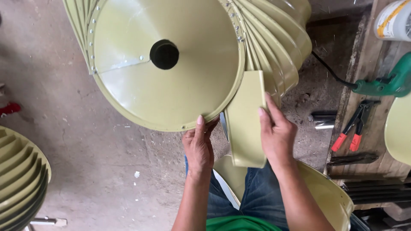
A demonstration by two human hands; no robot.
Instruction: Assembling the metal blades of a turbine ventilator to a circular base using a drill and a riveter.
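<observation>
A large olive-green metal cone disc [141, 81] with a round centre hole and a riveted rim fills the upper middle. Curved olive-green blades [278, 47] fan out from its right side. My left hand [198, 147] pinches the disc's lower rim, thumb on top. My right hand [276, 130] presses on a loose curved olive blade [245, 119] that lies against the rim, next to the fixed blades. A round olive rim piece [329, 196] rests by my knees.
A second bladed olive assembly [19, 179] sits at the lower left on the concrete floor. On the wooden bench at right lie a green power drill [385, 83], red-handled pliers [353, 128], a white container [394, 19] and another olive part [400, 128].
</observation>
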